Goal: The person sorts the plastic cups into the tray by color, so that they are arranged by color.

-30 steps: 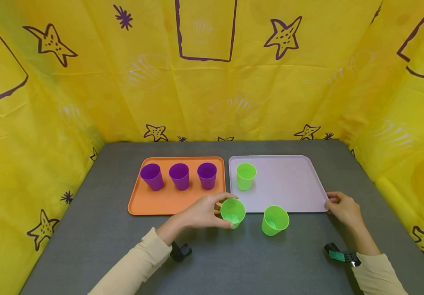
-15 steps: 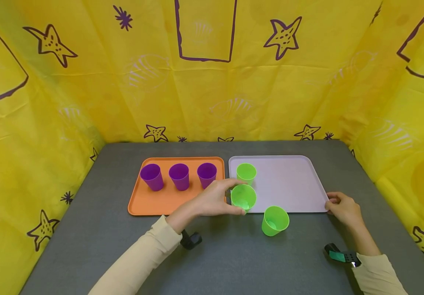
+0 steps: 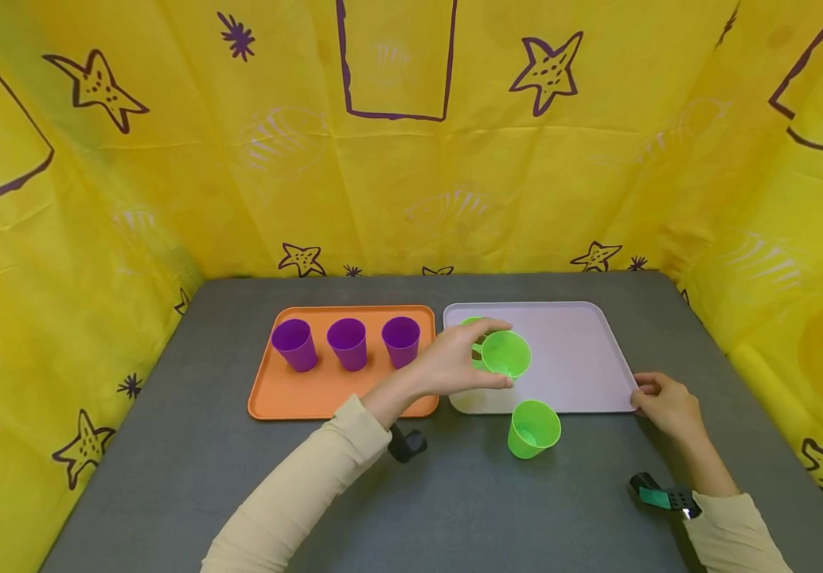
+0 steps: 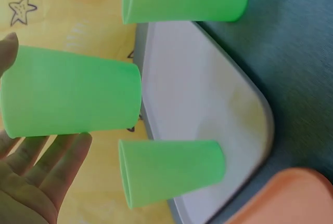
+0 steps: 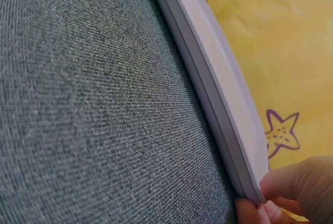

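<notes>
My left hand grips a green plastic cup by its sides, thumb and fingers around it. In the left wrist view this cup is held up off the lilac tray. A second green cup stands on that tray, mostly hidden behind my left hand in the head view. On the table in front of the tray stands a third green cup. My right hand pinches the tray's near right corner, with the thumb on the rim in the right wrist view.
Left of the lilac tray lies an orange tray, bearing three purple cups in a row. Both trays rest on a dark grey table. Yellow patterned cloth hangs around the back and sides.
My left hand has carried the green cup up and to the right, from the tray's near left corner to over the lilac tray. The right hand has stayed at the corner.
</notes>
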Available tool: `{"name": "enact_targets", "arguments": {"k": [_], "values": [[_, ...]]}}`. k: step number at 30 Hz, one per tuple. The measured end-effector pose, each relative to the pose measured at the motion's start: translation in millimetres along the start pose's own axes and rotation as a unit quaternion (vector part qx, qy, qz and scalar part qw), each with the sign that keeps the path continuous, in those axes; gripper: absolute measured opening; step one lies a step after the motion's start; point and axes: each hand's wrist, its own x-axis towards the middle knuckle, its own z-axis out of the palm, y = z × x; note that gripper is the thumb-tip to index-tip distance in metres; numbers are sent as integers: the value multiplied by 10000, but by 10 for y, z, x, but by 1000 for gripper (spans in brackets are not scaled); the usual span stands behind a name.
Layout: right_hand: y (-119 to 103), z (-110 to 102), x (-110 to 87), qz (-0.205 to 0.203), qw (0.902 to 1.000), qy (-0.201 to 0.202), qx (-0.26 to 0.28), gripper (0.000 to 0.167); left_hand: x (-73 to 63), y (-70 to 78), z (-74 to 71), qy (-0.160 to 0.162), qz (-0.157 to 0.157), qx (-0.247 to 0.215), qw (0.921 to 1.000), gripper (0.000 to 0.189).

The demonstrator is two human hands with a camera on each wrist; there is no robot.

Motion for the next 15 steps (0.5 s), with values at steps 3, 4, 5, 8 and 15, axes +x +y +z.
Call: {"name": "enact_targets", "arguments": {"k": [3, 4, 5, 8, 15], "values": [[0, -4, -1, -9, 10000, 23, -21, 39, 102, 39, 50, 86, -9, 180, 9998, 71], [-2, -6, -1, -14, 10000, 30, -23, 39, 137, 49, 69, 129, -10, 273, 9995, 71], [-3, -8, -1, -16, 10000, 37, -31, 39, 170, 59, 87, 176, -6, 395, 9991, 71], [-11, -10, -1, -18, 10000, 49, -4, 39, 261, 91, 145, 320, -68, 688, 9971, 72], [-13, -5, -3, -13, 9999, 93, 47, 39, 450, 127, 296, 597, -479, 901, 9930, 72]]}}
